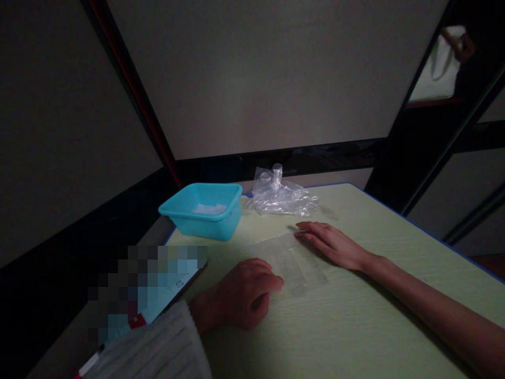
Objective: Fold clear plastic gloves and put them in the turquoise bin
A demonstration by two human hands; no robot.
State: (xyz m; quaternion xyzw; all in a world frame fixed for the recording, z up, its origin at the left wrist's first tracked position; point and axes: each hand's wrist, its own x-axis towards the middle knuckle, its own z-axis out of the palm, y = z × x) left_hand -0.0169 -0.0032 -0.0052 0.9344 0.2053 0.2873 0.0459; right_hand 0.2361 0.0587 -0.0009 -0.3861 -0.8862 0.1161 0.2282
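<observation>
A thin clear plastic bag (pixel 294 271) lies flat on the pale green table between my hands. At its left side my left hand (pixel 246 292) is closed, fingers curled in, close to the bag's edge; whether the fingertips grip the film is hidden. On the other side my right hand (pixel 331 245) rests with its fingers stretched out, the tips at the bag's far right corner. Beyond the hands sits a crumpled heap of clear plastic bags (pixel 282 197). To its left stands a turquoise plastic basket (pixel 209 223) with some whitish, translucent material at the bottom.
The table (pixel 394 237) has a blue edge and stands close to a large grey panel (pixel 268 79). A partly blurred-out flat light-blue item (pixel 173 284) lies by the left edge. A white bag (pixel 437 68) is at the upper right.
</observation>
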